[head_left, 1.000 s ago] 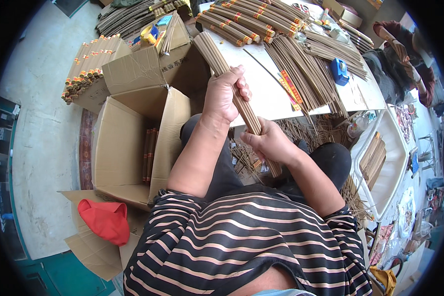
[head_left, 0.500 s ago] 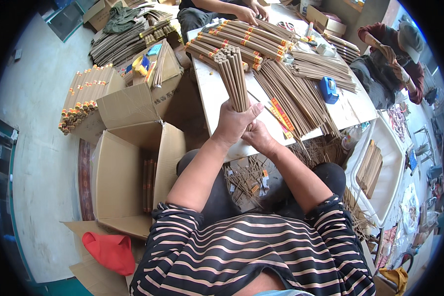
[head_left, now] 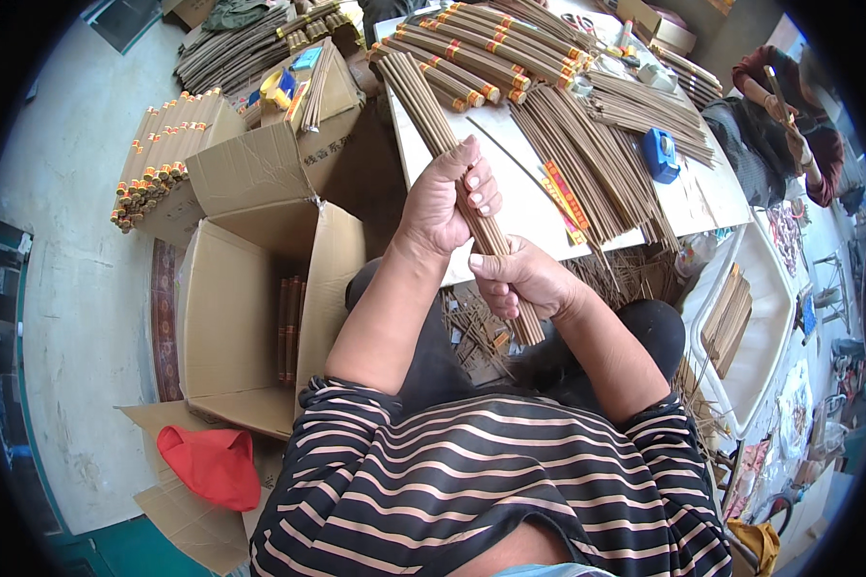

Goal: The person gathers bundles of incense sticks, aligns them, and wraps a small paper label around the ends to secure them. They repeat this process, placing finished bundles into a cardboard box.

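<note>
Far to the left of your hands, a stack of banded stick bundles (head_left: 166,139) is lying beside a box, and a red cloth (head_left: 209,468) is resting lower down, nearer to you. Between that cloth and your left forearm, an open-topped cardboard box (head_left: 239,380) is standing, with a few dark brown bundles (head_left: 292,327) showing inside. Your left hand (head_left: 447,200) is curling closed around the middle of a bundle of thin brown sticks (head_left: 421,96), which is slanting from beyond that hand at upper left down toward your lap. Your right hand (head_left: 524,277) is gripping the same bundle lower down, fingers bent around it, with the near end poking out just below. Ahead of your hands, banded rolls (head_left: 496,48) are lying on a white table (head_left: 710,200). Just ahead and right of your right hand, red and yellow strips (head_left: 565,202) are lying against loose sticks (head_left: 597,154), with a blue tape dispenser (head_left: 660,156) beyond. Farther right, a white tub (head_left: 777,293) is holding more sticks (head_left: 726,322), and a co-worker (head_left: 789,135) is sitting beyond the table.
</note>
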`<state>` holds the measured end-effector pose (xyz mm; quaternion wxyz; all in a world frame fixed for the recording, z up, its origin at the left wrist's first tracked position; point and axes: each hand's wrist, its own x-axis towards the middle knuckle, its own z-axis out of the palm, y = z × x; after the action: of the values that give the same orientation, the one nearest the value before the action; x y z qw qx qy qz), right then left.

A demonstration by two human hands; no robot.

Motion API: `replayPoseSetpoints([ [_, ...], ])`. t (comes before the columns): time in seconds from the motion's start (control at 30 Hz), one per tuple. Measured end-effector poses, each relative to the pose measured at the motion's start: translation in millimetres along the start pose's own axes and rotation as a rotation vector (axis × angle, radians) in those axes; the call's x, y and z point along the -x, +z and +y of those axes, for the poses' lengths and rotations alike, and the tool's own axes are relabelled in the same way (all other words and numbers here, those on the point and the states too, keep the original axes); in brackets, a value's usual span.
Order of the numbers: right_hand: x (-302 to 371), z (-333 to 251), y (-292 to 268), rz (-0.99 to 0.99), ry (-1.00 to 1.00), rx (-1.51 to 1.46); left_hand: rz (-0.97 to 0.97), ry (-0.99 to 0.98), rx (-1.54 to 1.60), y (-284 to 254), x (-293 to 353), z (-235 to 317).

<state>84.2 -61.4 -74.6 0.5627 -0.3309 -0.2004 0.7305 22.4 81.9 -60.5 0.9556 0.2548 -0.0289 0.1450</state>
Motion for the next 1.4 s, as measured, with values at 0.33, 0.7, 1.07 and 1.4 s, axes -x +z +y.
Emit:
replayPoseSetpoints([
  [0.33, 16.7, 12.6, 15.1, 0.168, 0.060, 0.247, 0.097, 0.061, 0.032, -3.1, 12.1, 2.4],
  [0.7, 15.0, 24.4, -1.1, 0.246, 0.102, 0.246, 0.169, 0.059, 0.090, -28.3, 9.9, -17.2],
  [1.07, 8.3, 24.1, -9.4, 0.268, 0.156, 0.198, 0.218, 0.061, 0.119, -47.4, 8.7, -22.8],
  [1.4, 6.8, 29.4, -6.7, 0.384, 0.112, 0.444, 0.338, 0.065, 0.038, -40.9, 10.5, -27.6],
])
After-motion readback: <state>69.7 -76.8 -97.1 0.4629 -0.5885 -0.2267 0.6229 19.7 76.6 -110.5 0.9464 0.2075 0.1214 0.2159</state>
